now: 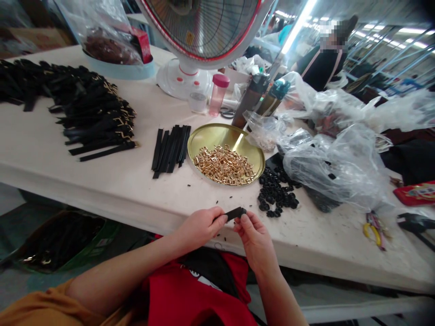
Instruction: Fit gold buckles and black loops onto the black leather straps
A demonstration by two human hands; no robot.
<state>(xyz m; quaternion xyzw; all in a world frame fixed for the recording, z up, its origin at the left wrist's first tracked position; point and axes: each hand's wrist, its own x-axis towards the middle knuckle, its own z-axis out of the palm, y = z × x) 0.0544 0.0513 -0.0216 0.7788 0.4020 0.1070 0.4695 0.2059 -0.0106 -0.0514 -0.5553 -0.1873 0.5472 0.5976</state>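
Both hands are up at the front edge of the table [129, 185], each gripping the same short black strap [234, 214], which lies between them near the table edge. Left forearm runs in from lower left, nearly straight to the wrist; left hand [203, 227] pinches the near end, thumb along the top, fingers bent underneath. Right forearm rises steeply from lower right; right hand [255, 236] tilts inward, thumb and fingertips closed on the far end, other fingers loosely curled. Fingertips of the two hands apart, strap spanning the gap.

Just beyond the hands: gold tray [220, 132] with a heap of gold-coloured metal buckles [224, 166]. Left of tray: row of flat black strips [170, 150]. Right: pile of small black rings [274, 192], nearest the right hand.
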